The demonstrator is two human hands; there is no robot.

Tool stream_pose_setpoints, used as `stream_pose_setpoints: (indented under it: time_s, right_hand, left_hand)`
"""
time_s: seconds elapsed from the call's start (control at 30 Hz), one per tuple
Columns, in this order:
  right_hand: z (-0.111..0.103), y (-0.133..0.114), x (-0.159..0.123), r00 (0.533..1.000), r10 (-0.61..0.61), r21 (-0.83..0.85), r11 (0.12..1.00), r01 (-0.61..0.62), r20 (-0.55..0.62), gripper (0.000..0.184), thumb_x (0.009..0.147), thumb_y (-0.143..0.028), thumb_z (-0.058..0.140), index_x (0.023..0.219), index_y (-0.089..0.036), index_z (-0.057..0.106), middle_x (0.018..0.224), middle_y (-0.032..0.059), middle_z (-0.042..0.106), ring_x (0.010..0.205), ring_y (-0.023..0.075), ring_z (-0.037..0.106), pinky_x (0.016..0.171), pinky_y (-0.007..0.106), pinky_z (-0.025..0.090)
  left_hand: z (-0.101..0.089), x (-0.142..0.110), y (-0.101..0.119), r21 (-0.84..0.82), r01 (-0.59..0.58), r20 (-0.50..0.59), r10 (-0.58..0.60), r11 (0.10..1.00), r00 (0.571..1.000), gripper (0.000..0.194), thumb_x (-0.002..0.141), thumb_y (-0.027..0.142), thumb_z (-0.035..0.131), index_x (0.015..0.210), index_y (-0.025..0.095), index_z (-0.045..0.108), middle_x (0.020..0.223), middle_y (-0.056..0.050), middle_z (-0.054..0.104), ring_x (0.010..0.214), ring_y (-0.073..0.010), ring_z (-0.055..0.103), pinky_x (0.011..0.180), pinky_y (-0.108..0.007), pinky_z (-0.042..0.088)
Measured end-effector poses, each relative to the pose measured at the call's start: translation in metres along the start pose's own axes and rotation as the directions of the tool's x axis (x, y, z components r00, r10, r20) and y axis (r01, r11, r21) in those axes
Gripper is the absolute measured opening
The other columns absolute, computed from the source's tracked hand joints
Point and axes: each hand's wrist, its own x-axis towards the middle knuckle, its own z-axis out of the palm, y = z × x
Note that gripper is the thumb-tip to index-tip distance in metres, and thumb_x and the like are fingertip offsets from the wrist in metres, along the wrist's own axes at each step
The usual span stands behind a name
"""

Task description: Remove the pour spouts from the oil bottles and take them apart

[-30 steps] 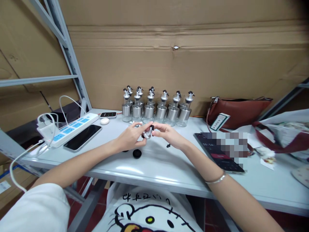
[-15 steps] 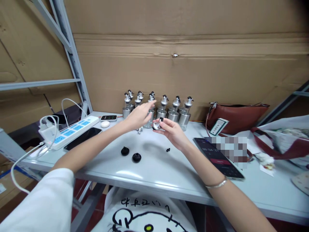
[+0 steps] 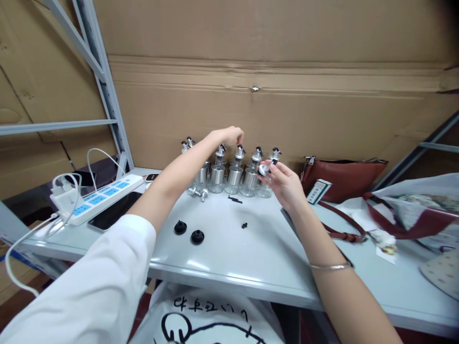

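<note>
My right hand (image 3: pixel 286 184) pinches a silver pour spout (image 3: pixel 264 169) with black parts, tilted in front of the rightmost bottle. My left hand (image 3: pixel 231 135) reaches over the glass and steel oil bottles (image 3: pixel 234 174), its fingers curled downward behind a black spout tip. Whatever those fingers grip is hidden. Two black stopper discs (image 3: pixel 197 237) lie on the table nearer me. Silver spout pieces (image 3: pixel 199 192) rest before the bottles, left of some thin black pieces (image 3: pixel 235 199). Tiny black parts (image 3: pixel 244 225) lie further forward.
At the left are a white power strip (image 3: pixel 103 198) with cables and a dark phone (image 3: pixel 114 210). A brown bag (image 3: pixel 344 179), a small box (image 3: pixel 318 191) and a strap (image 3: pixel 344 234) lie at the right. Cardboard (image 3: pixel 287 110) stands behind the bottles.
My left hand has moved up and back over the bottles, its fingers now curled. My right hand has moved right and slightly up, still holding the pour spout. Thin black pieces now show.
</note>
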Motion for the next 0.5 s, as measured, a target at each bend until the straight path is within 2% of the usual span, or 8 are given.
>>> stream_pose_setpoints:
  time_s: [0.1, 0.27, 0.5]
  right_hand:
    - [-0.007, -0.003, 0.003, 0.999, -0.028, 0.01, 1.0, 0.028, -0.03, 0.026, 0.061, -0.038, 0.078, 0.082, -0.025, 0.069, 0.094, 0.0, 0.067, 0.087, 0.0147, 0.062, 0.077, 0.028, 0.053]
    - [-0.011, -0.006, 0.004, 0.997, -0.041, 0.013, 0.999, 0.042, -0.065, 0.029, 0.061, -0.039, 0.078, 0.084, -0.025, 0.069, 0.094, -0.0001, 0.068, 0.085, 0.0138, 0.063, 0.073, 0.025, 0.052]
    - [-0.01, -0.006, 0.004, 0.994, -0.052, -0.004, 0.999, 0.051, -0.092, 0.031, 0.061, -0.04, 0.077, 0.086, -0.024, 0.069, 0.095, 0.0008, 0.069, 0.086, 0.0148, 0.063, 0.07, 0.025, 0.05]
  left_hand:
    - [0.009, 0.008, 0.006, 0.098, 0.021, 0.067, -0.028, 0.995, 0.997, 0.038, 0.071, 0.009, 0.058, 0.107, 0.016, 0.065, 0.106, -0.008, 0.067, 0.096, -0.0184, 0.061, 0.083, -0.025, 0.046]
    - [0.014, 0.018, 0.014, 0.11, 0.03, 0.12, -0.043, 0.993, 0.992, 0.04, 0.068, 0.009, 0.063, 0.107, 0.014, 0.067, 0.107, -0.011, 0.067, 0.097, -0.0216, 0.062, 0.085, -0.028, 0.047]
    - [0.02, 0.023, 0.016, 0.13, 0.089, 0.12, -0.105, 0.988, 0.987, 0.044, 0.066, 0.006, 0.062, 0.11, 0.012, 0.065, 0.109, -0.014, 0.066, 0.103, -0.0244, 0.06, 0.09, -0.029, 0.047]
